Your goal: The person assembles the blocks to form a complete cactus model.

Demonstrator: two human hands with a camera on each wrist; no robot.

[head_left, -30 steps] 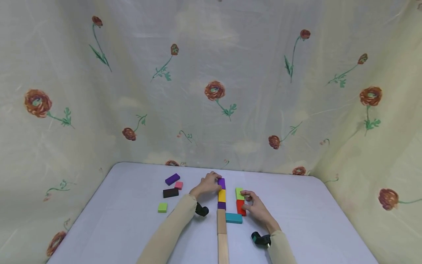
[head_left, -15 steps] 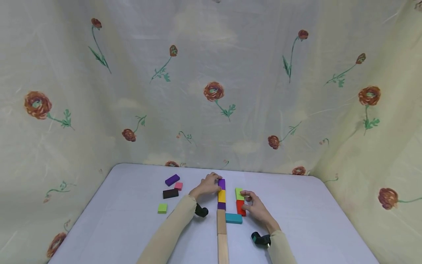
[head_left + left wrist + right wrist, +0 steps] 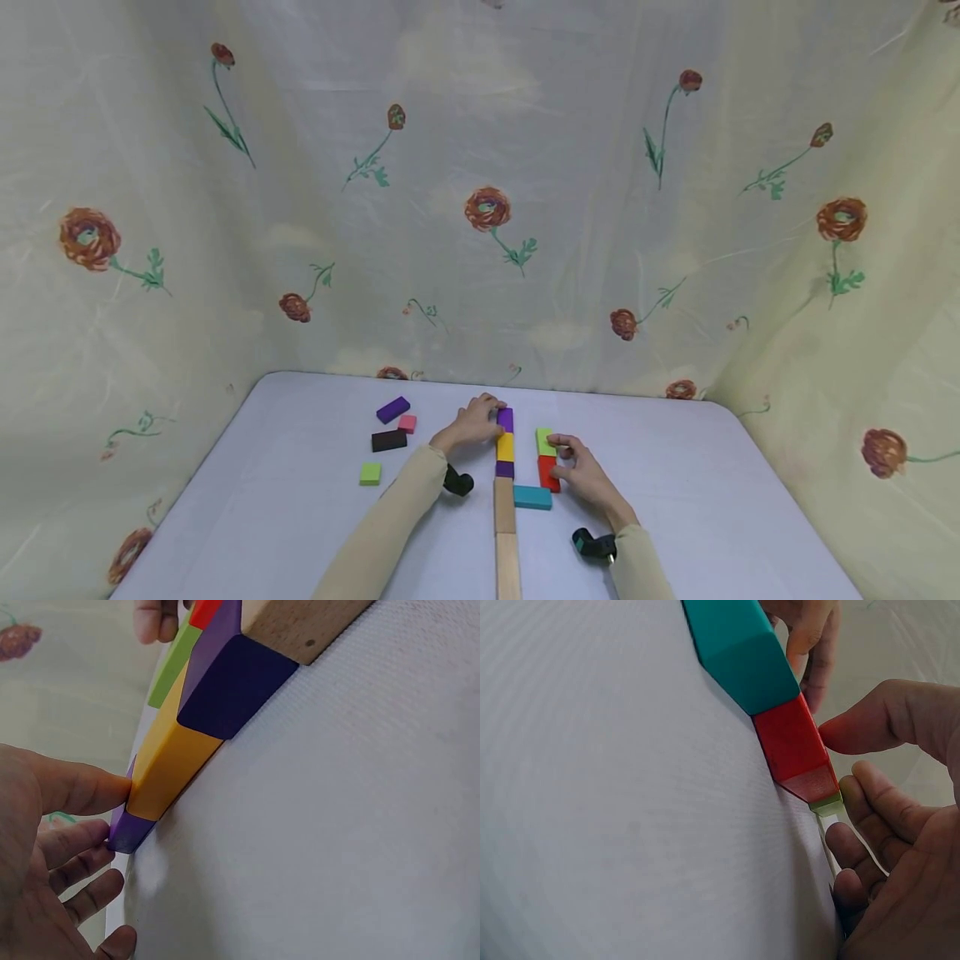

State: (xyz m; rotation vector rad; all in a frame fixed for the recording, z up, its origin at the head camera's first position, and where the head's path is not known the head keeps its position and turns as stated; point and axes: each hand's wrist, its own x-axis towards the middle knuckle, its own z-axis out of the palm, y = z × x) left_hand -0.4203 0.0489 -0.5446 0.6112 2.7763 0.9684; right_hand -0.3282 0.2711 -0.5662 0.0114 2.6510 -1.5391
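Sleeves, two: left sleeve (image 3: 386, 527) and right sleeve (image 3: 643, 567) were long, plain and pale beige, ending at the wrists. Wrist units, two: left wrist unit (image 3: 459, 481) was black and compact, with a rounded end; right wrist unit (image 3: 596, 546) was likewise black, its end marked by a small greenish patch. Left hand (image 3: 472, 422) and right hand (image 3: 587, 477) were bare.

Out of the bottom of the head view runs the lower wooden block (image 3: 507, 565), cropped, both sleeves (image 3: 386, 525) too! On the left wrist, the left hand (image 3: 26, 832) is sliced by the edge, its thumb masking part of the far purple block (image 3: 132, 834). Right wrist: red block (image 3: 795, 742) hides most of the lime green block (image 3: 826, 805), teal block (image 3: 742, 656) chopped at the top.
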